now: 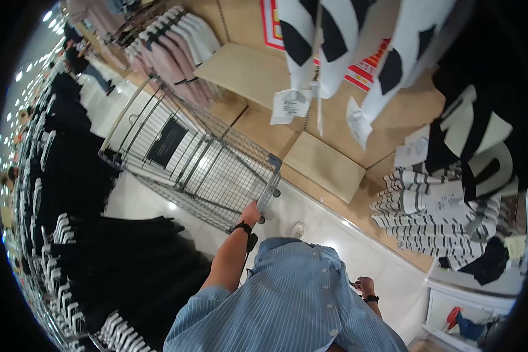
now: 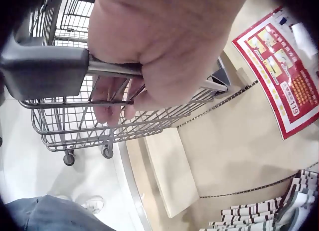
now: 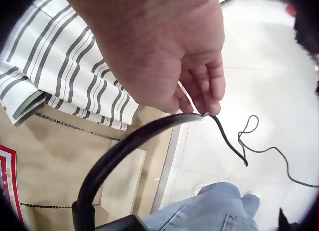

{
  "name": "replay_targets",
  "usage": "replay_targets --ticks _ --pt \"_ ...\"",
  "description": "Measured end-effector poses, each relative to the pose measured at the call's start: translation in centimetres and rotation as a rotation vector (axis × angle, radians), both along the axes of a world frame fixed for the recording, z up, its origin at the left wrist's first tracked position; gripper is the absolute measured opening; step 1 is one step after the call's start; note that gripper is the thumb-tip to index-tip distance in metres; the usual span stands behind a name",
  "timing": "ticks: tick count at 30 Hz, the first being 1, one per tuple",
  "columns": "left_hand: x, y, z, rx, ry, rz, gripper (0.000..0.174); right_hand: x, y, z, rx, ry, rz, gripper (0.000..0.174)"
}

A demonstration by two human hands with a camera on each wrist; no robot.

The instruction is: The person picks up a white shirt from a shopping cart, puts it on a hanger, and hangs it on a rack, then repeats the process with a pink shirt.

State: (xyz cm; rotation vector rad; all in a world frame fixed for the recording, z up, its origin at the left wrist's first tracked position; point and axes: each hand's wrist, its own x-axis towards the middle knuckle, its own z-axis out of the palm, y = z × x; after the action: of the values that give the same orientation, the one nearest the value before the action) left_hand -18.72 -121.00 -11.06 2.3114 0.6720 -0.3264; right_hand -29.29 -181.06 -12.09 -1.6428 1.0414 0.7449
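Note:
A grey wire shopping cart (image 1: 217, 170) stands ahead and to the left in the head view. My left hand (image 1: 250, 214) grips the metal rail at its near end, beside the grey plastic corner (image 2: 45, 71). In the left wrist view, the fingers (image 2: 107, 109) curl under this rail among the basket wires. My right hand (image 1: 366, 286) hangs low at my side, its fingers loosely curled. A black cord (image 3: 134, 141) arcs up right to those fingertips, and a thinner length hangs beyond them over the floor.
Dark garments (image 1: 140, 252) on white hangers fill the left side. At the right hang striped clothes (image 1: 428, 217), above a low beige shelf block (image 1: 325, 167). Pink and white clothes (image 1: 176, 53) hang behind the cart. Further back, a person (image 1: 85, 64) stands in the aisle.

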Motion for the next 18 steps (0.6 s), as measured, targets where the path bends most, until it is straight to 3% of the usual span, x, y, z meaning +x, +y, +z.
replay_targets --ticks 3,6,7,8,9,10,12,13,14,16,18 --pt "-1.4 -2.8 2.2 -0.045 0.014 -0.047 0.043 -3.0 0.5 -0.7 -0.027 -0.038 -0.041 0.014" --pt "-3.0 -5.4 2.3 -0.080 0.061 -0.100 0.042 -7.3 0.7 -1.1 -0.124 -0.081 0.072 0.016" --pt "-3.4 -6.7 3.2 -0.098 0.048 -0.068 0.041 -9.5 -1.4 -4.2 -0.243 -0.199 0.536 0.017" --pt "-4.4 -7.4 0.1 -0.029 -0.050 -0.068 0.042 -12.1 -3.8 -6.8 -0.356 -0.299 1.011 0.020" --pt "-4.5 -8.4 0.1 -0.048 -0.016 -0.068 0.042 -12.7 -3.1 -3.8 -0.544 -0.324 1.391 0.022" --pt "-5.2 -9.1 0.6 -0.059 0.025 -0.065 0.042 -13.7 -3.0 -2.3 -0.562 -0.272 1.507 0.022" --pt "-6.5 -10.4 -0.7 -0.112 0.035 -0.065 0.042 -17.4 -4.4 -1.7 -0.323 -0.243 0.814 0.018" --pt "-6.8 -10.8 -0.7 -0.129 0.033 -0.068 0.043 -17.9 -3.8 -0.4 -0.315 -0.085 0.661 0.015" --pt "-7.6 -11.2 -0.7 -0.078 0.027 -0.098 0.042 -18.2 -3.7 0.9 -0.224 0.141 0.320 0.014" --pt "-8.6 -13.6 -0.1 0.010 -0.012 -0.152 0.042 -20.5 -6.1 -0.7 -0.344 -0.128 0.654 0.023" --pt "-9.9 -15.6 -0.1 0.026 -0.047 -0.156 0.040 -21.3 -6.5 -0.2 -0.408 -0.117 0.563 0.028"
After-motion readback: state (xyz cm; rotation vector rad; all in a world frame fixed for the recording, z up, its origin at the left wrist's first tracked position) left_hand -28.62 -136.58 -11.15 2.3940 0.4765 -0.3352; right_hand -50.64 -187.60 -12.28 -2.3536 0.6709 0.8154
